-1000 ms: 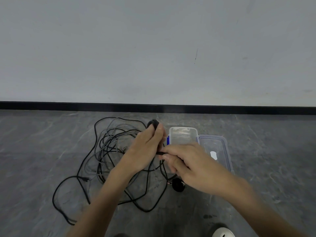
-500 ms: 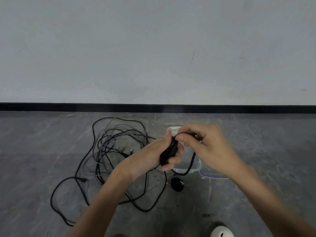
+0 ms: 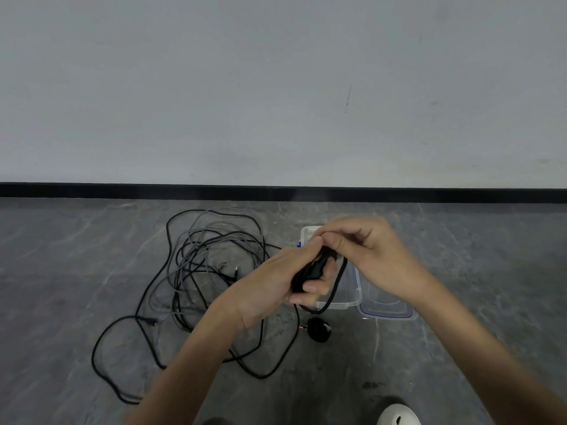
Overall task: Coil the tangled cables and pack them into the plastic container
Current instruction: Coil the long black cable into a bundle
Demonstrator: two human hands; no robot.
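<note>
A tangle of black and grey cables point(image 3: 202, 271) lies on the grey floor to the left. My left hand point(image 3: 276, 283) grips a small black coil of cable point(image 3: 313, 268) above the clear plastic container point(image 3: 349, 302). My right hand point(image 3: 368, 256) pinches the black cable at the top of that coil, and a loop of it hangs down over the container. Both hands hide most of the container's inside.
The container's clear lid point(image 3: 386, 311) lies flat against its right side. A small round black object point(image 3: 319, 329) sits on the floor just in front. A white shoe tip point(image 3: 397, 415) shows at the bottom edge. A wall with a black skirting strip point(image 3: 122, 190) stands behind.
My right hand has moved from low beside the left hand up over the coil, carrying the cable round it. The coil in my left hand has grown.
</note>
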